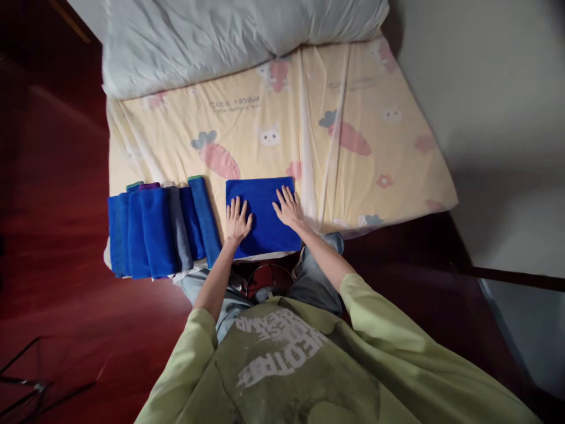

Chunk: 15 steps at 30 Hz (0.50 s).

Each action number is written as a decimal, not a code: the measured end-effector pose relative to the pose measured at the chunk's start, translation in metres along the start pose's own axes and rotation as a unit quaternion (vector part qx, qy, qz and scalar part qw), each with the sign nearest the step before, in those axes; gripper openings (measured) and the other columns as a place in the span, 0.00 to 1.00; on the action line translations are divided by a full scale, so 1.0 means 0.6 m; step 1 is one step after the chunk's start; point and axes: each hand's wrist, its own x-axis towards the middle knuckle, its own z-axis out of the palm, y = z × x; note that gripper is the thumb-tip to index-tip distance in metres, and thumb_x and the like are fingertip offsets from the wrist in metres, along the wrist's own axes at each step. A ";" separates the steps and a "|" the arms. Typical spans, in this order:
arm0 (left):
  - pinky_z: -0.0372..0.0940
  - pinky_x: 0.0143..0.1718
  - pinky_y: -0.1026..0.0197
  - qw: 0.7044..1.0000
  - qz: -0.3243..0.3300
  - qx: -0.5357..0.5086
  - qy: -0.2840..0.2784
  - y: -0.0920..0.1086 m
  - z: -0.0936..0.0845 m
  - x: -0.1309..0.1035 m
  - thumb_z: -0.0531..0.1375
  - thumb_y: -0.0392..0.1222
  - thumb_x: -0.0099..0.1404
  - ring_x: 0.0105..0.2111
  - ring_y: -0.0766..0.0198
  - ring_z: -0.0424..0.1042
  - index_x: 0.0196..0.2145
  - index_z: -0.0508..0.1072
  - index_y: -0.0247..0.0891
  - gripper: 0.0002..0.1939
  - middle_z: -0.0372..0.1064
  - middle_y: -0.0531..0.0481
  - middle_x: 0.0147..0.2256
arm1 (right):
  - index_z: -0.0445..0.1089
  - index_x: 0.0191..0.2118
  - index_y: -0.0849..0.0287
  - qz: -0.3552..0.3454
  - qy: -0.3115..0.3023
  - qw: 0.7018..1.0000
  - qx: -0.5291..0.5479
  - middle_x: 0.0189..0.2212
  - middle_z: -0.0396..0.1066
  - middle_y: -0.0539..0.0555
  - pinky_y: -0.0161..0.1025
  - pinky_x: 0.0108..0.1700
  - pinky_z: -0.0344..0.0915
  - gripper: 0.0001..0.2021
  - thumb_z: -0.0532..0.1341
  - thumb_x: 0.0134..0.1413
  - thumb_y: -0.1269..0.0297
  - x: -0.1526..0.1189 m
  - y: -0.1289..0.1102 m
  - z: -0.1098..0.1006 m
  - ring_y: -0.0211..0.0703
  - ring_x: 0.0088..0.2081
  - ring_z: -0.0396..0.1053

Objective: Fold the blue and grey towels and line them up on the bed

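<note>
A blue towel lies flat as a neat rectangle at the near edge of the bed, in front of me. My left hand rests on its left side with the fingers stretched out. On its right side, toward the upper corner, my right hand lies flat with fingers spread. Neither hand grips anything. Just left of this towel stands a row of several folded towels, mostly blue, with a grey one among them. The rightmost of the row, a darker blue towel, has a green edge and leans slightly.
The bed has a yellow sheet printed with carrots and rabbits. A pale grey quilt is bunched along its far side. A white wall stands to the right, and a thin black metal frame is on the dark red floor.
</note>
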 end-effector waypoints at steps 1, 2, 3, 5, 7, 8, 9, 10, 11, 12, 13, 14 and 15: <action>0.36 0.73 0.38 1.000 -0.013 -0.004 0.004 -0.004 0.003 0.011 0.50 0.50 0.75 0.74 0.47 0.34 0.71 0.57 0.33 0.32 0.37 0.40 0.74 | 0.49 0.74 0.65 0.008 0.005 1.000 -0.002 0.75 0.41 0.61 0.62 0.74 0.35 0.31 0.46 0.73 0.53 0.007 0.010 0.001 0.54 0.75 0.37; 0.35 0.73 0.38 1.000 -0.025 -0.005 0.009 -0.007 0.006 0.020 0.50 0.50 0.74 0.74 0.47 0.34 0.71 0.56 0.33 0.33 0.36 0.40 0.74 | 0.48 0.74 0.65 0.010 0.008 1.000 -0.004 0.75 0.40 0.61 0.62 0.74 0.34 0.31 0.46 0.73 0.54 0.012 0.018 0.003 0.54 0.75 0.36; 0.34 0.73 0.38 0.999 -0.033 -0.006 0.012 -0.010 0.011 0.027 0.50 0.50 0.74 0.74 0.47 0.34 0.72 0.55 0.34 0.33 0.36 0.40 0.74 | 0.48 0.74 0.64 0.009 0.009 1.000 -0.005 0.75 0.39 0.60 0.62 0.74 0.33 0.31 0.46 0.73 0.54 0.015 0.023 0.005 0.53 0.76 0.35; 0.33 0.73 0.38 0.999 -0.038 -0.002 0.017 -0.015 0.019 0.033 0.51 0.50 0.74 0.74 0.48 0.34 0.72 0.55 0.35 0.33 0.36 0.42 0.74 | 0.46 0.75 0.64 0.011 0.008 1.000 -0.009 0.76 0.38 0.60 0.63 0.74 0.32 0.32 0.46 0.73 0.55 0.017 0.028 0.008 0.53 0.76 0.34; 0.33 0.74 0.39 0.999 -0.036 0.002 0.020 -0.018 0.023 0.035 0.51 0.50 0.74 0.74 0.48 0.33 0.72 0.55 0.35 0.33 0.36 0.42 0.74 | 0.44 0.75 0.63 0.014 0.002 1.000 -0.015 0.76 0.36 0.59 0.64 0.74 0.31 0.32 0.46 0.72 0.56 0.017 0.026 0.008 0.54 0.76 0.33; 0.33 0.74 0.39 0.999 -0.035 0.002 0.020 -0.018 0.023 0.035 0.51 0.50 0.74 0.74 0.48 0.33 0.72 0.55 0.35 0.33 0.36 0.42 0.74 | 0.43 0.75 0.63 0.015 -0.003 1.000 -0.020 0.76 0.35 0.59 0.64 0.74 0.31 0.32 0.47 0.72 0.56 0.018 0.024 0.008 0.54 0.76 0.32; 0.33 0.74 0.39 0.999 -0.035 0.001 0.020 -0.018 0.022 0.034 0.51 0.50 0.74 0.74 0.48 0.33 0.72 0.55 0.35 0.33 0.36 0.42 0.74 | 0.43 0.75 0.64 0.015 -0.005 1.000 -0.025 0.76 0.35 0.59 0.64 0.74 0.32 0.32 0.47 0.72 0.56 0.019 0.021 0.006 0.54 0.76 0.32; 0.33 0.73 0.39 0.999 -0.034 0.000 0.020 -0.017 0.020 0.033 0.51 0.50 0.74 0.74 0.48 0.33 0.72 0.55 0.35 0.33 0.36 0.42 0.74 | 0.43 0.75 0.64 0.015 -0.006 0.999 -0.031 0.76 0.35 0.59 0.64 0.74 0.32 0.32 0.47 0.72 0.57 0.019 0.018 0.004 0.55 0.76 0.33; 0.33 0.73 0.39 0.999 -0.033 -0.002 0.020 -0.015 0.017 0.031 0.50 0.50 0.74 0.74 0.48 0.33 0.72 0.55 0.34 0.33 0.36 0.41 0.74 | 0.44 0.75 0.65 0.016 -0.005 0.999 -0.037 0.76 0.36 0.60 0.65 0.74 0.32 0.32 0.47 0.72 0.57 0.019 0.014 0.002 0.55 0.76 0.33; 0.33 0.73 0.38 0.999 -0.030 -0.003 0.019 -0.012 0.014 0.026 0.50 0.50 0.74 0.74 0.48 0.33 0.71 0.55 0.33 0.33 0.37 0.41 0.74 | 0.45 0.75 0.65 0.019 -0.002 0.999 -0.041 0.75 0.38 0.61 0.65 0.74 0.32 0.32 0.46 0.72 0.57 0.017 0.010 -0.001 0.55 0.76 0.34; 0.33 0.73 0.38 0.999 -0.027 -0.004 0.018 -0.009 0.010 0.019 0.49 0.50 0.74 0.74 0.48 0.33 0.71 0.56 0.32 0.33 0.37 0.40 0.74 | 0.47 0.74 0.66 0.020 0.002 0.999 -0.043 0.75 0.39 0.61 0.65 0.74 0.32 0.31 0.46 0.73 0.57 0.013 0.006 -0.005 0.55 0.75 0.35; 0.34 0.73 0.39 1.000 -0.023 -0.005 0.017 -0.006 0.007 0.009 0.49 0.49 0.75 0.74 0.48 0.33 0.71 0.56 0.32 0.33 0.37 0.40 0.74 | 0.48 0.74 0.66 0.018 0.005 0.999 -0.043 0.75 0.41 0.62 0.65 0.74 0.32 0.31 0.46 0.73 0.56 0.005 0.002 -0.008 0.55 0.75 0.36; 0.34 0.74 0.39 1.000 -0.020 -0.006 0.017 -0.002 0.004 -0.004 0.49 0.49 0.75 0.74 0.49 0.34 0.71 0.56 0.32 0.32 0.38 0.40 0.74 | 0.49 0.74 0.65 0.011 0.006 0.999 -0.042 0.75 0.41 0.61 0.64 0.74 0.31 0.30 0.46 0.73 0.56 -0.006 -0.001 -0.010 0.55 0.75 0.36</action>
